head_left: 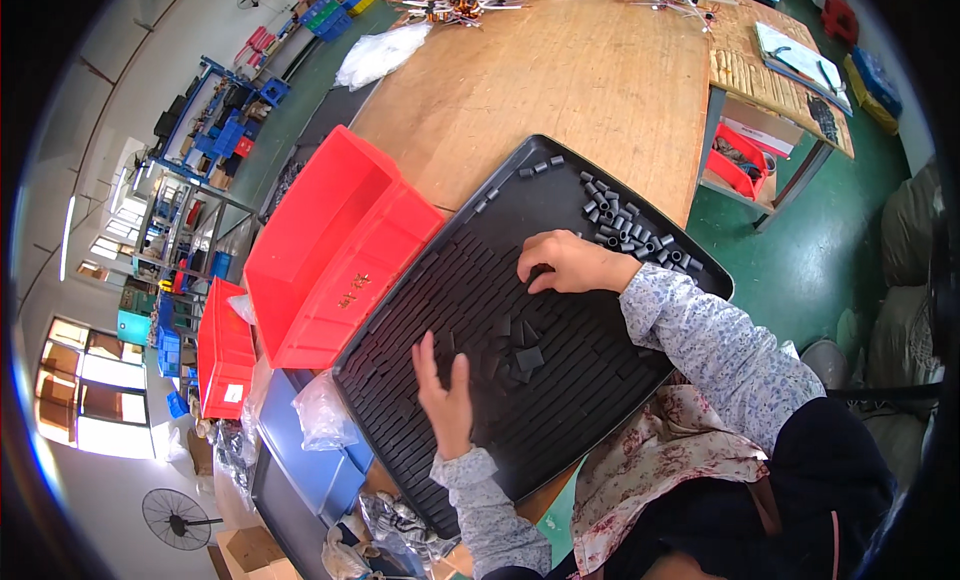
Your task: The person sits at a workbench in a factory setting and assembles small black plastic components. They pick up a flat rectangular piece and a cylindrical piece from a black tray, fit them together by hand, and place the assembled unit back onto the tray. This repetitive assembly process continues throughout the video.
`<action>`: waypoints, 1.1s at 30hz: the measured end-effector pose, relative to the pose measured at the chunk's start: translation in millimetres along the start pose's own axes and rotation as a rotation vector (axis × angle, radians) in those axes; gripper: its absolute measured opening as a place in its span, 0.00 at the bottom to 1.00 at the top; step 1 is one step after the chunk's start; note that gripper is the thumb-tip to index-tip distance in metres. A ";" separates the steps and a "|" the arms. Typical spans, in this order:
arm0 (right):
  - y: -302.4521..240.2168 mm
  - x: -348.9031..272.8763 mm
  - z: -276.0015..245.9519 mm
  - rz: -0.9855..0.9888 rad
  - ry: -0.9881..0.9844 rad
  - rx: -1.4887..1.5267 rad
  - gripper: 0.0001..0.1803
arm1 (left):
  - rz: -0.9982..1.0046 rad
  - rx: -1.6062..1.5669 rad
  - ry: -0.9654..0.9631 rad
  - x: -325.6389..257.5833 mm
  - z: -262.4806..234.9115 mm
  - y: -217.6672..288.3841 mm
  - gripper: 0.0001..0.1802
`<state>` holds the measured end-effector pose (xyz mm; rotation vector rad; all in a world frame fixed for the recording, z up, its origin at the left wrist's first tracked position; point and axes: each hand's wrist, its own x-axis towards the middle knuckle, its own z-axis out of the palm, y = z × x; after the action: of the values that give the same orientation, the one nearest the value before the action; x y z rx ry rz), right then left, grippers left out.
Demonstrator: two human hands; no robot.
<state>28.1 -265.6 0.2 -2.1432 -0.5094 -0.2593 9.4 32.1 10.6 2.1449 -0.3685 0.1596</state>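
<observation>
A black tray (715,280) lies in front of me, mostly covered with rows of flat black rectangular pieces (430,310). My left hand (447,400) is over the left part of these rows, fingers spread and nothing in them. Farther right, my right hand (568,264) bends down to the rows, thumb and fingers curled together; whatever they pinch is hidden. Between my hands a small heap of loose black pieces (528,358) rests on top of the rows. Short black tubes (620,220) are gathered at the tray's far right corner, with a few more along its far left edge.
A large red bin (340,250) stands against the tray's left side, a second red bin (226,345) beyond it. Wire-wound coils (465,0) and a white plastic bag (382,56) lie at the wooden table's (600,70) far end. Blue bin and clear bags sit at left.
</observation>
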 end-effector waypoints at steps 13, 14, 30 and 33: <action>0.2 0.5 0.3 -0.012 0.151 -0.165 0.09 | -0.105 0.290 0.139 -23.3 -66.4 -42.7 0.13; 0.4 0.9 -0.5 0.005 0.173 -0.166 0.09 | -0.112 0.245 0.142 -23.5 -68.5 -46.5 0.12; -0.7 -2.3 5.8 0.102 0.134 0.026 0.07 | -0.246 -0.190 0.175 -24.1 -53.4 -30.7 0.11; 3.4 -3.1 3.5 0.188 0.081 0.108 0.08 | -0.208 -0.414 0.086 -14.5 -33.2 -8.2 0.09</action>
<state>26.9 -265.4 -5.5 -2.0500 -0.2674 -0.2074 -0.9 66.7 19.4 1.7466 -0.1126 0.0506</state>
